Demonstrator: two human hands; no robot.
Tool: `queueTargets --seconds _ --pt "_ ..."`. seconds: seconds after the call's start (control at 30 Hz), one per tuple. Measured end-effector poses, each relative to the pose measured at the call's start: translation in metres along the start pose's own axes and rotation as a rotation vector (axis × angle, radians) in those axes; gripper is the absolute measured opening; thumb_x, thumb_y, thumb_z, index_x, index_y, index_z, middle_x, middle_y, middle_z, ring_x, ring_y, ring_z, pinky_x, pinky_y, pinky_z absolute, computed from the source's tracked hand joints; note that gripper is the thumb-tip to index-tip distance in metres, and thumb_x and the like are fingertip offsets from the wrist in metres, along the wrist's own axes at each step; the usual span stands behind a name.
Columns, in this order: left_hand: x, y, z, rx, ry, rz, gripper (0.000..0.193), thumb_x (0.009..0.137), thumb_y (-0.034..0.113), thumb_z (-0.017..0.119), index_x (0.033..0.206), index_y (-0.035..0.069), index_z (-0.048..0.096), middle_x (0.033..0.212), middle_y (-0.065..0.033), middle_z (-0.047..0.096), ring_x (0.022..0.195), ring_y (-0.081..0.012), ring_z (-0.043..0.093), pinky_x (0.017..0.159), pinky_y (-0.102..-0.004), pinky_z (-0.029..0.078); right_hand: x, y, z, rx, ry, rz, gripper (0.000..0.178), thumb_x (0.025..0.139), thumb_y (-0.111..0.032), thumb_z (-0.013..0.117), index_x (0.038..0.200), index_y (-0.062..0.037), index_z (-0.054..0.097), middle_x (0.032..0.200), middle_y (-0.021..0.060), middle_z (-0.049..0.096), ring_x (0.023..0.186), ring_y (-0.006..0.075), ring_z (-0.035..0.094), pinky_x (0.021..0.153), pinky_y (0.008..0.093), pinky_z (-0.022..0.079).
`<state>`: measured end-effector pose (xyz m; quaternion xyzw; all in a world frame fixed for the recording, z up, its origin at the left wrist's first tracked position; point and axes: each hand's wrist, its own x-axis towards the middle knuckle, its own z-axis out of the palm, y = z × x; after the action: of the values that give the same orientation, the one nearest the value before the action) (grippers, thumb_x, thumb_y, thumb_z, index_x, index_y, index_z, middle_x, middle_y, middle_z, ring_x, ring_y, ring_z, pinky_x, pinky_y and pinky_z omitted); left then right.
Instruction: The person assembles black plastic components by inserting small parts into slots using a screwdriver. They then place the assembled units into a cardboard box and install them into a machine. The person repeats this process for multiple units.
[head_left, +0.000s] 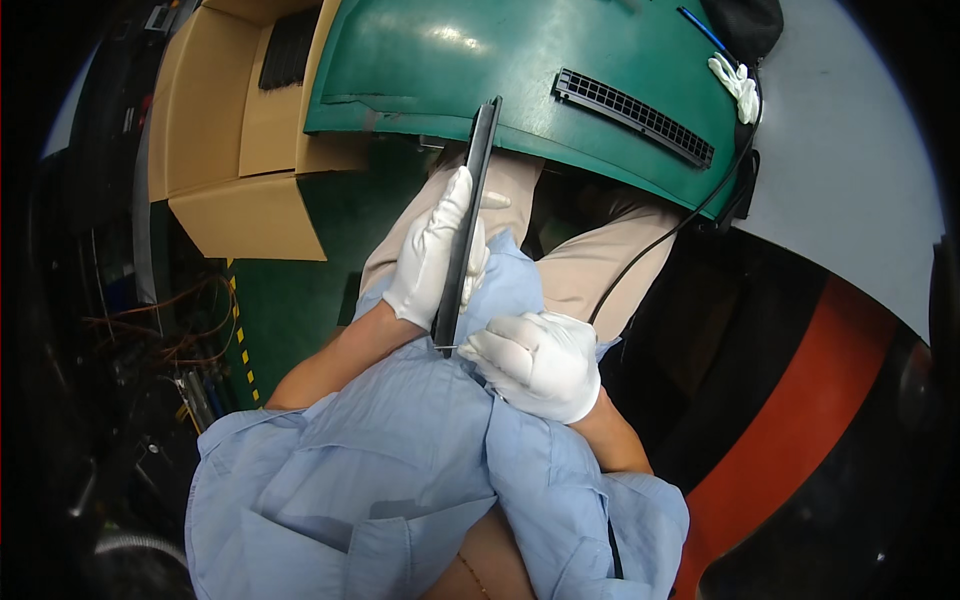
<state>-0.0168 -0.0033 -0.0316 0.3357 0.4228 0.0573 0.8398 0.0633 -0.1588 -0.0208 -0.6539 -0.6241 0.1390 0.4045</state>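
Note:
My left hand (pixel 432 258), in a white glove, is wrapped round a long narrow black plastic piece (pixel 466 225). The piece stands steeply tilted over my lap, seen edge-on, its far end reaching toward the green table. Close by its near end is my right hand (pixel 535 362), also gloved in white, with the fingers curled into a pinch. A thin pale sliver shows between those fingertips and the piece's near end, too small to name. On the table lies a black plastic grille strip (pixel 635 117) with rows of square openings.
The green table (pixel 420 65) curves in front of my knees. At its left stands an open cardboard box (pixel 205 110) with dark ribbed parts inside. A white glove (pixel 736 88), a blue pen-like stick (pixel 705 30) and a black cable (pixel 690 212) are at the right.

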Motion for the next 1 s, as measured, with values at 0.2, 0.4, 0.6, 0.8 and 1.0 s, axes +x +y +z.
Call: queueTargets --seconds 0.2,0.4,0.6,0.8,1.0 --pt "-0.016 -0.018 -0.005 -0.012 0.044 -0.109 0.055 0.106 0.054 0.028 0.096 0.007 0.053 0.048 0.0005 0.036 0.033 -0.0105 0.032 0.033 -0.0251 0.029 -0.008 -0.004 0.002 -0.016 -0.012 0.034 0.021 0.072 -0.013 0.075 0.091 -0.0145 0.067 0.082 -0.0021 0.062 0.06 0.0156 0.058 0.05 0.0295 0.046" --pt "-0.029 -0.027 -0.009 -0.081 -0.044 -0.099 0.056 0.105 0.058 0.026 0.088 0.01 0.048 0.048 -0.0004 0.036 0.034 -0.0114 0.032 0.033 -0.0259 0.031 -0.012 -0.003 0.001 -0.03 0.04 0.068 0.024 0.069 -0.009 0.072 0.092 -0.0143 0.069 0.083 -0.0016 0.063 0.06 0.0159 0.059 0.05 0.03 0.047" --pt "-0.039 -0.031 -0.005 -0.081 0.013 -0.149 0.057 0.106 0.057 0.025 0.082 0.011 0.048 0.049 -0.0002 0.038 0.034 -0.0122 0.033 0.034 -0.0255 0.031 -0.006 0.0 -0.005 -0.074 0.143 0.081 0.024 0.067 -0.007 0.071 0.091 -0.0129 0.069 0.084 -0.0003 0.063 0.059 0.0173 0.058 0.049 0.0317 0.045" --pt "-0.046 -0.026 -0.001 0.003 -0.087 -0.106 0.059 0.106 0.057 0.025 0.073 0.013 0.045 0.048 0.0002 0.038 0.034 -0.0129 0.032 0.035 -0.0266 0.028 0.006 0.009 -0.018 -0.098 0.179 0.107 0.019 0.073 -0.007 0.08 0.087 -0.0086 0.068 0.074 0.004 0.062 0.054 0.0225 0.059 0.049 0.033 0.045" --pt "-0.051 -0.027 -0.004 0.06 -0.097 -0.158 0.059 0.105 0.059 0.025 0.073 0.014 0.044 0.046 -0.0004 0.034 0.034 -0.0141 0.032 0.035 -0.0278 0.027 0.022 0.018 -0.025 -0.186 0.263 0.109 0.016 0.074 -0.009 0.081 0.083 -0.0075 0.068 0.071 0.0049 0.062 0.054 0.0217 0.059 0.048 0.0317 0.045"
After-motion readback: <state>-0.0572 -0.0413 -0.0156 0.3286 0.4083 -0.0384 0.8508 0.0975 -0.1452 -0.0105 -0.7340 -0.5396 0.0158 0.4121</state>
